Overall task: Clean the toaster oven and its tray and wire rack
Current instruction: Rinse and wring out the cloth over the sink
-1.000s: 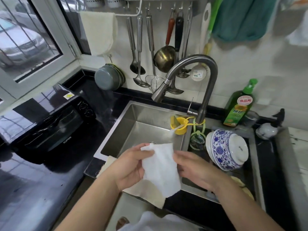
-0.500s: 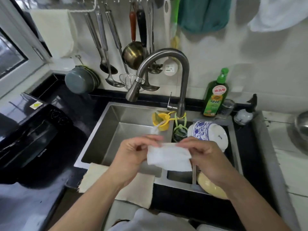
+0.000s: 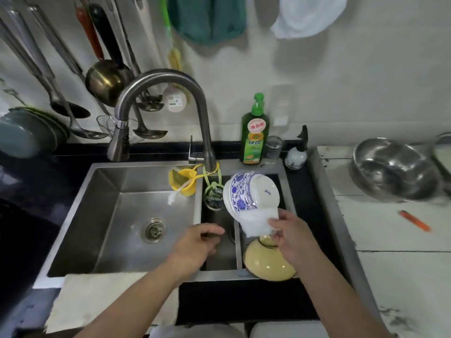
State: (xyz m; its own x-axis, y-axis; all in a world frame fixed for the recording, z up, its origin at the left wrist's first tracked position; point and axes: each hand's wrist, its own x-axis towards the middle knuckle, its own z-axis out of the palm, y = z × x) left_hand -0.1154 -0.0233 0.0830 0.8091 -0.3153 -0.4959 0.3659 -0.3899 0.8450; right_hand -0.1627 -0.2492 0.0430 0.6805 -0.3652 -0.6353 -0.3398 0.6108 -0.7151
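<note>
Our right hand (image 3: 290, 236) pinches the white wipe (image 3: 257, 222); our left hand (image 3: 195, 245) hangs half-open, empty. The wipe touches the tilted blue-patterned bowl (image 3: 246, 191), which could topple.

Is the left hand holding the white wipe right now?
No. The left hand hangs empty over the sink; only the right hand pinches the white wipe.

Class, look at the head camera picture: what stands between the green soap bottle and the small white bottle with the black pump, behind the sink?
A small clear glass stands between the green soap bottle and the white pump bottle, seen in the head view.
</note>
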